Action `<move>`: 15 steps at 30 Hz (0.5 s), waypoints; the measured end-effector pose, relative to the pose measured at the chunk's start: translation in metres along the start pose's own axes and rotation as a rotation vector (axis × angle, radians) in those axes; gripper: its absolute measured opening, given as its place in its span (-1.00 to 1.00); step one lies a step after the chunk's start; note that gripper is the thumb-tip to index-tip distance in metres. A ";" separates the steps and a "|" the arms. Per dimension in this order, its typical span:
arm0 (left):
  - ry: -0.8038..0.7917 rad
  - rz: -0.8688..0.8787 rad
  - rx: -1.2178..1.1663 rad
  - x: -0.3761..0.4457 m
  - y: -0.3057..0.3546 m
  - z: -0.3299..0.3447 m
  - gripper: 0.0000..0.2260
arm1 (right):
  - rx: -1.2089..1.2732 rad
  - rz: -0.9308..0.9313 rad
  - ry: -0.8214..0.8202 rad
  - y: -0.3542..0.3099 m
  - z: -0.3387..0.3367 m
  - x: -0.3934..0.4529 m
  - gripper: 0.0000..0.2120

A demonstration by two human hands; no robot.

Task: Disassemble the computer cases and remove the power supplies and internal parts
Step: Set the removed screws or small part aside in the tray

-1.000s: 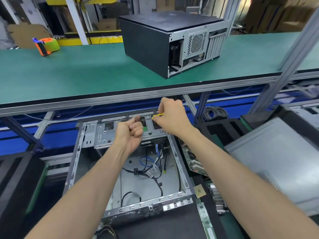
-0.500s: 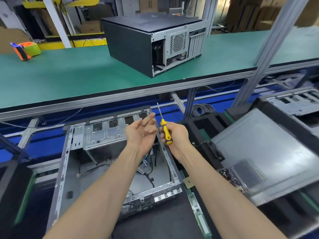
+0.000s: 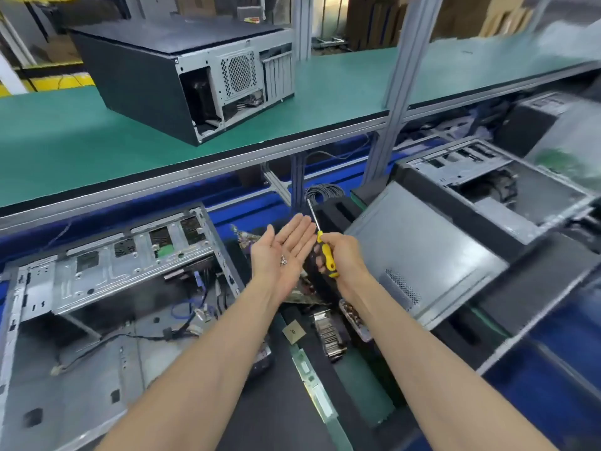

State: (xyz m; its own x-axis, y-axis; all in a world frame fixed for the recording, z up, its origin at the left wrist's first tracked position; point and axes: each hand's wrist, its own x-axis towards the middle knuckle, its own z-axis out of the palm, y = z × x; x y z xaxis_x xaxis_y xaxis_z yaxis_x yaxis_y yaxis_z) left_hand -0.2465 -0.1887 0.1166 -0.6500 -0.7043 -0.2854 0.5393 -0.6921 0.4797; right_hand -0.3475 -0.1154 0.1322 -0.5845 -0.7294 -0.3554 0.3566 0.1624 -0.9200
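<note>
An opened grey computer case (image 3: 97,288) lies at the lower left, its drive cage at the far end and loose cables inside. My left hand (image 3: 283,252) is held palm up to the right of that case, fingers straight, with small screws (image 3: 283,261) lying on the palm. Beside it, my right hand (image 3: 341,258) grips a yellow-and-black screwdriver (image 3: 325,255) with its shaft pointing up and away. A closed black case (image 3: 156,83) sits on the green shelf above. Another opened case (image 3: 487,180) lies at the right.
A grey side panel (image 3: 422,255) lies to the right of my hands. Heatsinks (image 3: 331,333), a circuit board and a green memory strip (image 3: 312,382) lie on the dark surface below my hands. A coil of cable (image 3: 325,192) sits beyond. An aluminium post (image 3: 400,86) rises from the shelf.
My hands left the drive cage and moved right. The left fist turned palm up and opened, showing screws. The right hand raised the screwdriver upright. The view swung to the right.
</note>
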 end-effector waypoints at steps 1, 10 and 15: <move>0.019 0.000 0.010 0.002 -0.010 0.004 -0.46 | -0.013 -0.008 0.017 -0.001 -0.011 0.001 -0.77; 0.165 -0.044 0.168 0.015 -0.102 0.022 -0.53 | -0.078 -0.084 0.170 0.003 -0.091 0.012 -0.74; 0.181 -0.101 0.486 0.027 -0.135 0.026 -0.47 | -0.121 -0.088 0.197 0.008 -0.117 0.020 -0.86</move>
State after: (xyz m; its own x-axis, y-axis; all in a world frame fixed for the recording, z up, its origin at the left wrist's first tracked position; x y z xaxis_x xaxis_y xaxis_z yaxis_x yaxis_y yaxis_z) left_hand -0.3511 -0.1101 0.0657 -0.5599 -0.6838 -0.4679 0.1407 -0.6350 0.7596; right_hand -0.4421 -0.0509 0.0978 -0.7443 -0.6027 -0.2878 0.2155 0.1912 -0.9576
